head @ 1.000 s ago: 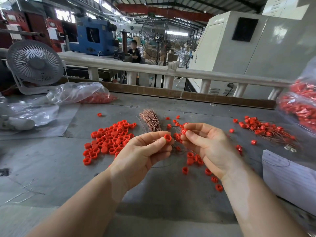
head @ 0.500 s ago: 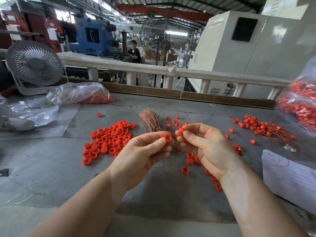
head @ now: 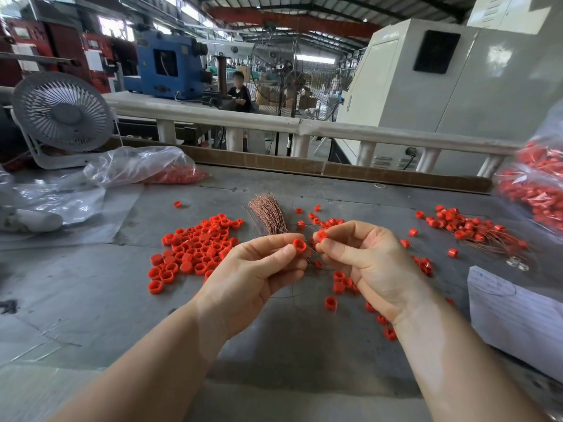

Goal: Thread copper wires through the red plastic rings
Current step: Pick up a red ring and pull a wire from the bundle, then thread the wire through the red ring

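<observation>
My left hand [head: 259, 269] pinches a red plastic ring [head: 299, 245] between thumb and forefinger above the grey table [head: 91, 293]. Close to its right, my right hand [head: 368, 263] pinches another red ring [head: 322, 235] at its fingertips; a thin wire there is too fine to make out. A bundle of copper wires [head: 269, 215] lies fanned on the table just behind my hands. A pile of loose red rings [head: 198, 248] lies to the left, and scattered red rings [head: 338, 281] lie under my right hand.
Rings with wires through them [head: 469, 229] lie in a heap at the right. A clear bag of red rings [head: 539, 187] stands at the right edge, another bag [head: 143, 169] at back left beside a small fan [head: 62, 117]. A white paper [head: 515, 315] lies at the right.
My right hand has moved left towards my left hand, bringing its ring close to the ring in the left. The left hand has stayed in place.
</observation>
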Demonstrator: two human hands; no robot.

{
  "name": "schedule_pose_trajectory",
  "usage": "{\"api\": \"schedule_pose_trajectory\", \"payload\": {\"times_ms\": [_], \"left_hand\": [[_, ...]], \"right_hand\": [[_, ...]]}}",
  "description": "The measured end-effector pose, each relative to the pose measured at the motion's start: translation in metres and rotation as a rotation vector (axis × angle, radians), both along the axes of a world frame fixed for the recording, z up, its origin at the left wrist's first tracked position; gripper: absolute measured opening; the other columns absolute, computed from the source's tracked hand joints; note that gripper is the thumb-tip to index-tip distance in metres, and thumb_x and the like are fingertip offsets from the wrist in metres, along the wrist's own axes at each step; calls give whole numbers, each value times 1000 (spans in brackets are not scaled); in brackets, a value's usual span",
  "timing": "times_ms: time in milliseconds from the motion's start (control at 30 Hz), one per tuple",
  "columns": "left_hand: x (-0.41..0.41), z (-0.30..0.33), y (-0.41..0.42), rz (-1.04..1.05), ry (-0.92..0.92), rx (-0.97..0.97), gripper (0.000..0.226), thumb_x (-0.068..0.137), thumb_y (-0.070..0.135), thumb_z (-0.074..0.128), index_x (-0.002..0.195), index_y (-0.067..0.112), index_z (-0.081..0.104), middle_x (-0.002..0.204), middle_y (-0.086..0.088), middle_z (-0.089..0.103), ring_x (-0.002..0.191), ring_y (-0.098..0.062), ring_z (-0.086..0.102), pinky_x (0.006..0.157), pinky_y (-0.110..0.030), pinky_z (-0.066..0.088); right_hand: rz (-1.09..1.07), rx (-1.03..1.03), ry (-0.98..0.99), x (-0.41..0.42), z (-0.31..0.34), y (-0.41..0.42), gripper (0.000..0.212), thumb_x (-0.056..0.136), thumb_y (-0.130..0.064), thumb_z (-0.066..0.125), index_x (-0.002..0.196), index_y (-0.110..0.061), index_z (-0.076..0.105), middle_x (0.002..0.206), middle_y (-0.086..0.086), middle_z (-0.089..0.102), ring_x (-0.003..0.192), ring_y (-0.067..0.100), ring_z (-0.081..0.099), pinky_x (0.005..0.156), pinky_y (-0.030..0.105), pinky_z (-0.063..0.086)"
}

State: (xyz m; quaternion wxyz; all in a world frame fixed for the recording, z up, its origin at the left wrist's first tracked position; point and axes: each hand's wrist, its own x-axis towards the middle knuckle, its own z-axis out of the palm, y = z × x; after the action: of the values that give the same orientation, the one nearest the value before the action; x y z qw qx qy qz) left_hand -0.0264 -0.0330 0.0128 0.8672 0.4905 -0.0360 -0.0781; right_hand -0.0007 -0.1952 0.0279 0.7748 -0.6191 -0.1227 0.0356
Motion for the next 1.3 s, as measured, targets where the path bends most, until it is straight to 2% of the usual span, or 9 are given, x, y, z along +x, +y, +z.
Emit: {"api": "schedule_pose_trajectory", "payload": {"times_ms": [400, 567, 700, 800, 933, 1100, 1300], "left_hand": [[0, 1, 1, -12, -2, -16, 19, 67, 9, 63, 80, 9, 76, 77, -8, 72, 61, -9, 67, 59, -19, 56], [0, 2, 2, 4, -11, -31, 16, 67, 8, 64, 80, 7, 74, 72, -8, 69, 60, -9, 66, 60, -19, 56], [-1, 2, 1, 18, -10, -30, 17, 67, 8, 64, 80, 7, 73, 71, -8, 69, 59, -10, 65, 60, -19, 56], [-1, 3, 1, 16, -13, -22, 16, 67, 9, 64, 79, 8, 75, 69, -8, 68, 60, -9, 65, 60, -18, 56], [-1, 4, 1, 16, -11, -20, 15, 66, 10, 64, 76, 10, 76, 68, -7, 68, 60, -9, 65, 61, -18, 56], [-1, 4, 1, 18, -9, -26, 18, 67, 9, 63, 81, 8, 74, 70, -9, 68, 60, -10, 65, 61, -19, 57], [-1, 3, 0, 15, -9, -29, 20, 67, 9, 63, 85, 6, 72, 71, -9, 69, 61, -10, 65, 61, -19, 56]], "right_hand": [[-91, -131, -195, -3, 1, 6, 12, 57, -17, 75, 68, -18, 75, 76, 3, 73, 76, 12, 68, 70, 20, 53], [-142, -232, -277, -5, 2, 10, 16, 71, -2, 74, 75, -17, 74, 77, 1, 74, 76, 10, 69, 71, 19, 53], [-199, -306, -347, -7, 3, 11, 20, 72, -1, 75, 75, -20, 74, 77, -1, 74, 77, 12, 70, 75, 25, 55], [-234, -347, -381, -8, 3, 13, 23, 70, 0, 76, 73, -22, 73, 76, -2, 74, 75, 11, 69, 73, 23, 53], [-243, -364, -392, -9, 4, 13, 21, 70, 0, 77, 73, -20, 73, 75, -1, 73, 73, 11, 69, 71, 26, 54], [-228, -357, -401, -11, 5, 13, 21, 69, 1, 77, 72, -19, 72, 72, -2, 73, 69, 8, 68, 66, 18, 52], [-214, -339, -426, -12, 5, 13, 23, 68, 5, 76, 70, -17, 70, 71, 1, 72, 68, 10, 68, 66, 18, 52]]}}
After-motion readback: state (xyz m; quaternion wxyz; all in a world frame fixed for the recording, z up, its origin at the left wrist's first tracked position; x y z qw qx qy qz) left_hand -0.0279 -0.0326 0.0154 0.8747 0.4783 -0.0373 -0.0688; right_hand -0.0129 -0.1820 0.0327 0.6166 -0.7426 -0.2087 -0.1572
